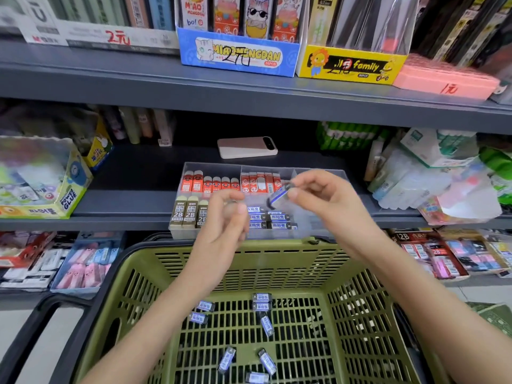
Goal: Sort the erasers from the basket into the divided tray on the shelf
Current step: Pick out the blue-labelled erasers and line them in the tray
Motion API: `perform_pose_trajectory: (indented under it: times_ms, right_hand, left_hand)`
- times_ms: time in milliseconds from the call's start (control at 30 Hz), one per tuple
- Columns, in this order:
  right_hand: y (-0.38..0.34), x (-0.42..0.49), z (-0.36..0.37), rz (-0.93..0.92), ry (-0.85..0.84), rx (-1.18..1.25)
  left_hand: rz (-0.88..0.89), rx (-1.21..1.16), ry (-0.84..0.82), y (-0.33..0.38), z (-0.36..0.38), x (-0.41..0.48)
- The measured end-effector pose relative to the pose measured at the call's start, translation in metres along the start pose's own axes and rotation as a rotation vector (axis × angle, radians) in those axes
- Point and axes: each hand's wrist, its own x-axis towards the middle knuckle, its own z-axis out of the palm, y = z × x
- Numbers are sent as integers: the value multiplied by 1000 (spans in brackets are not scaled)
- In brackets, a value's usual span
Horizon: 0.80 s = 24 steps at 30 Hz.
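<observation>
- Basket (pixel 291 270), lower centre: olive-green moulded plastic, slotted lattice walls and floor, dark rim handles.
- Loose erasers (pixel 266 325), on the basket floor: small rectangular blocks in glossy blue-and-white paper sleeves, scattered at odd angles.
- Divided tray (pixel 213 169), centre, on the grey metal shelf: clear rigid plastic. Its compartments hold red-sleeved erasers at the back, olive 2B erasers at front left and blue-and-white ones at front middle.
- Held eraser (pixel 278 196), above the tray: blue-sleeved and tilted.
- Right hand (pixel 324 200): thumb and fingertips pinch the held eraser's upper end.
- Left hand (pixel 224 225), just left of it: fingers curled and motion-blurred. I cannot tell if it holds anything.
- Phone (pixel 246 146), behind the tray: smooth pinkish slab, lying flat.
</observation>
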Motion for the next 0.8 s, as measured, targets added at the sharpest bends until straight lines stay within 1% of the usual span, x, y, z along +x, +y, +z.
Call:
perform_pose_trajectory:
  times_ms: [67, 133, 167, 233, 333, 433, 500, 600, 733, 800]
  right_hand:
    - [7, 10, -14, 40, 97, -41]
    - [18, 18, -20, 62, 131, -212]
    - [25, 20, -19, 61, 142, -312]
    - [35, 23, -15, 28, 159, -482]
    - [46, 22, -10, -78, 166, -674]
    - [53, 20, -9, -144, 159, -841]
    - [56, 22, -9, -169, 167, -912]
    - [57, 27, -11, -133, 175, -1007]
    - [60, 30, -11, -122, 142, -1109]
    - [63, 32, -9, -107, 113, -1210]
  left_hand:
    - [141, 417, 45, -2, -4, 5]
    - [298, 803, 10, -2, -2, 11]
    - [347, 926, -31, -3, 1, 15]
    - [375, 1064, -110, -5, 5, 22]
    - [350, 1171, -233, -12, 9, 33]
    - [318, 1257, -328, -21, 11, 38]
    - [326, 1304, -346, -25, 12, 39]
    - [337, 1325, -347, -26, 11, 39]
    - [358, 1319, -336, -27, 11, 39]
    - [372, 1309, -333, -27, 11, 39]
